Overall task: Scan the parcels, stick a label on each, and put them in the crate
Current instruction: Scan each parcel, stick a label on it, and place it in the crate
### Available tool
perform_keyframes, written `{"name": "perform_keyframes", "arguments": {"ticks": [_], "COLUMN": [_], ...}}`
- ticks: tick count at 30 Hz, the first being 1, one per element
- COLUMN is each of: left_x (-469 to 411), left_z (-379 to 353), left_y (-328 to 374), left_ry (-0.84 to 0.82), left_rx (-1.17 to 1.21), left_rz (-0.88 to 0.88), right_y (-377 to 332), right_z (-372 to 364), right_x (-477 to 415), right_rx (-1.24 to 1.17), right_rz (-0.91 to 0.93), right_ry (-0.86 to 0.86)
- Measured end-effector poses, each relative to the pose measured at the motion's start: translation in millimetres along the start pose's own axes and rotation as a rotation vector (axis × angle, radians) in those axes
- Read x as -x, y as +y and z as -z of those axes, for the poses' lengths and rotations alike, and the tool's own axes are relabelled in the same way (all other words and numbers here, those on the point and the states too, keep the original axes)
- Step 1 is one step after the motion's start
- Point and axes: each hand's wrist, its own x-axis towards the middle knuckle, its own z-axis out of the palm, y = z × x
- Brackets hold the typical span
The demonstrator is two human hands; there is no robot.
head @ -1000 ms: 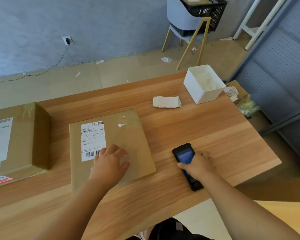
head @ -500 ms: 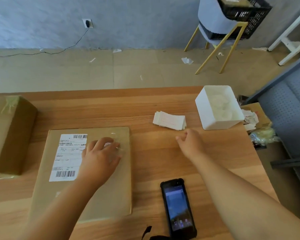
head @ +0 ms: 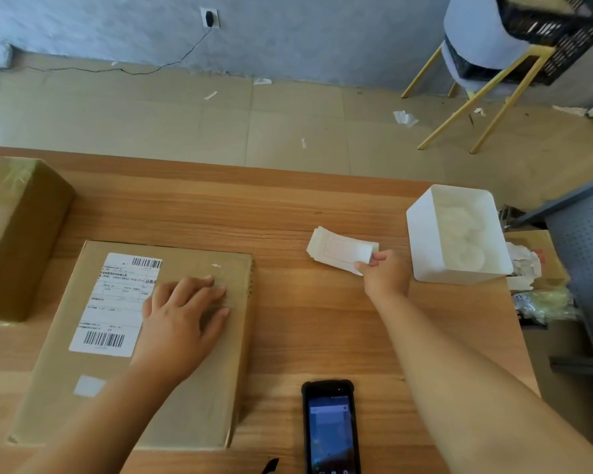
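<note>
A flat cardboard parcel with a white shipping label lies on the wooden table. My left hand rests flat on its top, fingers spread. My right hand pinches the near right corner of a small stack of white labels. The black handheld scanner lies face up at the table's front edge, screen lit, with no hand on it. A black crate sits on a chair at the far right.
A taller cardboard box stands at the table's left edge. A white bin holding backing paper stands right of the labels. Crumpled paper and plastic lie on a box beyond the table's right edge. Paper scraps litter the floor.
My right hand let go of the scanner, left it at the front edge and reached forward to the label stack, which it now pinches. My left hand stayed on the parcel.
</note>
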Motion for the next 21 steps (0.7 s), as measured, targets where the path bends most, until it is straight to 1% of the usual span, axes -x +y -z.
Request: {"name": "perform_keyframes", "arguments": {"ticks": [2, 6, 9, 12, 14, 16, 18, 21], "left_x": [1, 1, 0, 1, 1, 3, 7, 18], "left_z": [0, 2, 6, 11, 14, 17, 23, 34], "left_y": [0, 1, 1, -3, -9, -14, -18, -26], "left_ry": [-0.003, -0.016, -0.068, -0.129, -0.136, -0.135, -0.114, -0.076], "left_rx": [0.0, 0.002, 0.018, 0.07, 0.125, 0.193, 0.24, 0.308], "left_rz": [-0.002, -0.009, -0.009, -0.045, -0.097, -0.131, -0.137, -0.108], "right_y": [-2, 0, 1, -3, -7, -13, -20, -30], "right_z": [3, 10, 13, 15, 16, 16, 15, 12], "right_x": [0, 1, 7, 20, 34, 51, 74, 110], "right_rx": [-0.026, 0.03, 0.032, 0.017, -0.064, -0.202, -0.356, -0.49], "right_rz": [-0.031, -0.047, -0.054, -0.037, -0.019, 0.014, 0.049, 0.076], "right_ry": [0.011, 0.012, 0.026, 0.092, 0.135, 0.14, 0.099, 0.004]}}
